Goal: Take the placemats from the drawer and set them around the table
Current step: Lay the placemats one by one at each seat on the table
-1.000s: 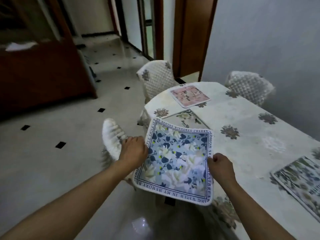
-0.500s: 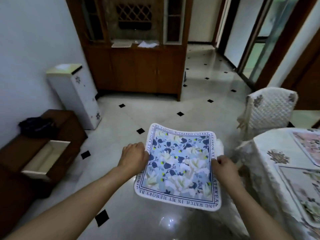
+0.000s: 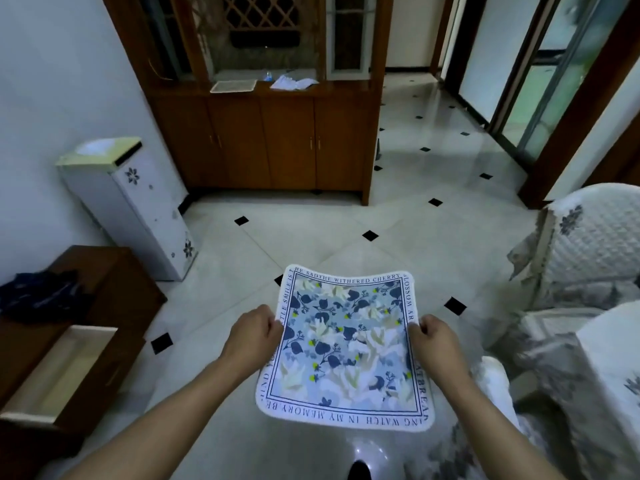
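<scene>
The placemat (image 3: 346, 351) is a round-cornered square with a white rim, printed with blue leaves and pale flowers inside a border of dark lettering. It hangs between the hands. The left hand (image 3: 251, 336) pinches its left edge with curled fingers, and the right hand (image 3: 434, 341) pinches its right. Tiled floor (image 3: 311, 237) spreads beyond the far edge, and the open drawer (image 3: 59, 372) sits well left of the fingers.

Both forearms (image 3: 166, 410), left hand (image 3: 251, 336) and right hand (image 3: 434, 342) are bare.

Floor (image 3: 433, 244): glossy polished tile, mirroring light
Cabinet (image 3: 263, 143): varnished wood, slight sheen
Placemat (image 3: 346, 348): smooth, matt printed surface
Chair cover (image 3: 595, 244): quilted matt cloth
</scene>
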Motion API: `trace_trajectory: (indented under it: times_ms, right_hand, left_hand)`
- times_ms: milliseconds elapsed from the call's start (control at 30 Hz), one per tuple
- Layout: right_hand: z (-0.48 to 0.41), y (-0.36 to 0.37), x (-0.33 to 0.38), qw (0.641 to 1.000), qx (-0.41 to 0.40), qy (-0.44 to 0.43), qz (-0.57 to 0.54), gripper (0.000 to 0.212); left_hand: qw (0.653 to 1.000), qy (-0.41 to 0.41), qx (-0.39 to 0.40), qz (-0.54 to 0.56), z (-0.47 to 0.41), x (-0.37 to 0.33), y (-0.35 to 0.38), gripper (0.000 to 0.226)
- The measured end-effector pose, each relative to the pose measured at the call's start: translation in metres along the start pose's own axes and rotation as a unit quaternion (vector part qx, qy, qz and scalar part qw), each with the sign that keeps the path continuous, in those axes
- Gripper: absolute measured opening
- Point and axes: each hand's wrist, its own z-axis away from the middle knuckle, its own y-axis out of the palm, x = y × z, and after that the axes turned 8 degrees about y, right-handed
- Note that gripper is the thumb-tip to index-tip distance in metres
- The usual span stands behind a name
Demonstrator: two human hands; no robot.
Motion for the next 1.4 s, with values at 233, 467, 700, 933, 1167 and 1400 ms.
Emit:
trace_trajectory:
  times_ms: [233,467,700,933,1167,1400]
  right_hand:
    - [-0.137,0.010,0.051,1.000,-0.004,-0.007,-0.024,0.025]
    - [-0.275,0.020,0.093,0.999,-0.031,0.013,-0.024,0.028]
    - [-0.399,0.019,0.129,0.991,-0.113,0.066,-0.029,0.032]
    - [-0.492,-0.039,0.111,0.967,-0.207,0.145,-0.037,0.033]
    - [-0.621,-0.112,0.056,0.948,-0.232,0.202,-0.086,0.033]
    - [-0.765,-0.203,0.042,0.946,-0.215,0.213,-0.117,0.032]
  left_hand:
    - [0.996,-0.054,0.015,0.066,-0.150,-0.016,0.015,0.021]
    - [0.994,-0.041,0.050,0.088,-0.315,-0.007,0.033,0.021]
    - [0.985,0.038,0.123,0.117,-0.516,-0.024,0.061,0.022]
    - [0.962,0.122,0.207,0.126,-0.666,-0.125,0.116,0.022]
    - [0.948,0.176,0.237,0.123,-0.795,-0.251,0.207,0.025]
    - [0.951,0.158,0.231,0.129,-0.914,-0.367,0.264,0.022]
